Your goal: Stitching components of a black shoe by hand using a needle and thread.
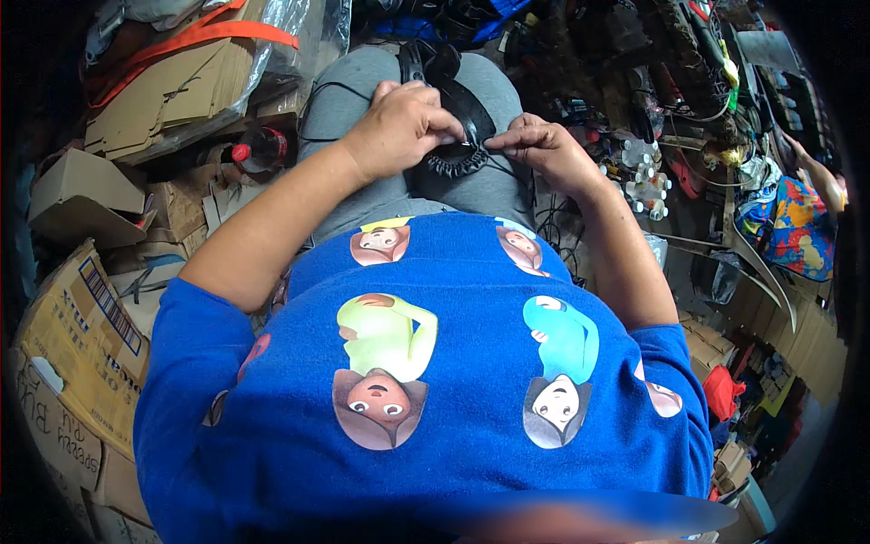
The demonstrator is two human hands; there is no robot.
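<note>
On my lap lies a black, shiny, curved leather-like piece [471, 107], with a row of pleats or teeth along its near end; it looks like part of a shoe. My left hand [408, 127] is closed, its thumb and forefinger pinching the piece near the pleated edge. My right hand [548, 152] is also closed, with fingertips pinched close to that edge. What they pinch is too small to make out. A thin black cord [337, 88] loops over my left thigh beside my left hand. Another black strap-like part [412, 62] lies beyond the piece, between my knees.
Flattened cardboard [172, 100] with an orange strap [217, 32] is stacked at the far left. Nearer are an open carton [86, 199] and a red-capped dark bottle [261, 150]. On the right stand several small clear bottles [645, 181] among clutter, with a colourful cloth [802, 231] beyond.
</note>
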